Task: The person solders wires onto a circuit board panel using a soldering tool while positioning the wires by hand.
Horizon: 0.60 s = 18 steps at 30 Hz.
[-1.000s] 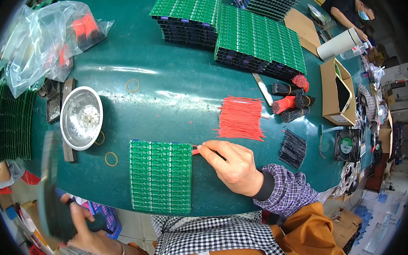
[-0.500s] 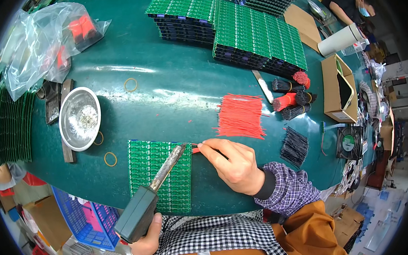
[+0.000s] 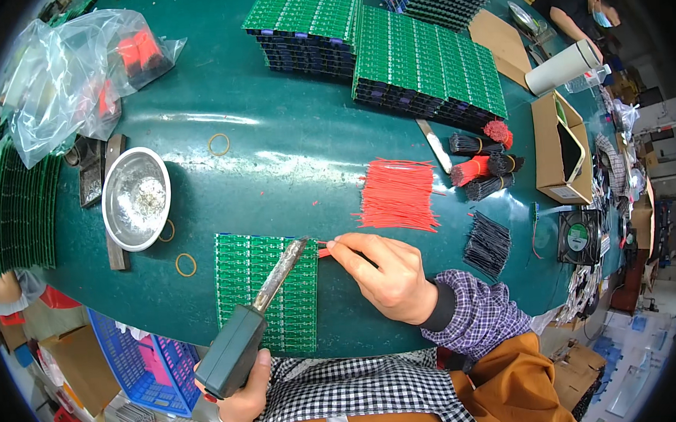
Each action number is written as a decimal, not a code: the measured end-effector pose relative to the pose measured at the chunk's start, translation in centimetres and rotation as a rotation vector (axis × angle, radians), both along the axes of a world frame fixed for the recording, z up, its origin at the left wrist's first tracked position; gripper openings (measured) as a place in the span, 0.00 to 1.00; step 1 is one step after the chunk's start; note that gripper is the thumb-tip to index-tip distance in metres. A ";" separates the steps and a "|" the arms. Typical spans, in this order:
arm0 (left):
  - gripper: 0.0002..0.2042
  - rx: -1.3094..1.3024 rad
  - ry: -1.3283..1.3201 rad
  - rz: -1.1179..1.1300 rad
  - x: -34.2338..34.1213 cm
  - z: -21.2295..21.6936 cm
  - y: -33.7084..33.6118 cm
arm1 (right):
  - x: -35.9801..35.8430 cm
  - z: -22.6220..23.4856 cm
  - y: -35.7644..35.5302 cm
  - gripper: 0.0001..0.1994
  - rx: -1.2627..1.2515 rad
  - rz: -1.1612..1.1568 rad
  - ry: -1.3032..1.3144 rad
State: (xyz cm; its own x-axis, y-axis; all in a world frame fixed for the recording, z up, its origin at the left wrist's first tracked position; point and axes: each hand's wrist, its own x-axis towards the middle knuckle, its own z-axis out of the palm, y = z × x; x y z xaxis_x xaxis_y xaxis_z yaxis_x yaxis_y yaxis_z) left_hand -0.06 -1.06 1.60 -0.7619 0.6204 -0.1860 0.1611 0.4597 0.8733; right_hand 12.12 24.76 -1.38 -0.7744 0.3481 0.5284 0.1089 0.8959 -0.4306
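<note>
My left hand (image 3: 245, 394) is wrapped round the dark handle of a soldering iron (image 3: 236, 349). The iron's metal tip reaches over the upper right corner of a green circuit board panel (image 3: 266, 293) lying flat before me. At that corner my right hand (image 3: 384, 274) pinches a short red wire (image 3: 323, 252) between thumb and finger, its end at the board's edge close to the iron's tip. Whether wire and tip touch is too small to tell. Beyond my right hand lies a spread pile of red wires (image 3: 397, 196), with black wires (image 3: 488, 244) further right.
Stacks of green panels (image 3: 429, 58) stand at the back. To the left are a metal bowl (image 3: 138, 200), a plastic bag (image 3: 74, 80) and upright panels (image 3: 20, 207). Wire bundles (image 3: 471, 170), a cardboard box (image 3: 563, 151) and a small fan (image 3: 578, 236) sit right. A person (image 3: 573, 11) is at the far right.
The soldering iron's handle and my left hand have shifted very slightly to the right. My right hand keeps its pinch on the red wire at nearly the same spot.
</note>
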 end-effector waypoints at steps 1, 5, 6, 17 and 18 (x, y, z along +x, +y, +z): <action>0.10 0.028 0.014 0.110 0.2 0.1 0.5 | 0.0 0.0 0.0 0.15 0.005 0.003 -0.004; 0.10 0.067 0.106 0.069 0.2 -0.5 0.1 | 0.0 0.0 0.1 0.15 -0.005 0.002 0.000; 0.10 0.071 0.057 0.073 0.1 -0.4 0.1 | 0.0 0.0 0.1 0.15 -0.006 0.001 -0.004; 0.22 -0.001 0.211 0.129 -0.4 -1.9 -2.8 | -0.1 -0.1 0.0 0.16 -0.005 0.005 0.005; 0.25 0.052 0.114 0.238 -0.8 -1.8 -3.2 | 0.0 -0.3 0.0 0.15 -0.011 -0.001 0.004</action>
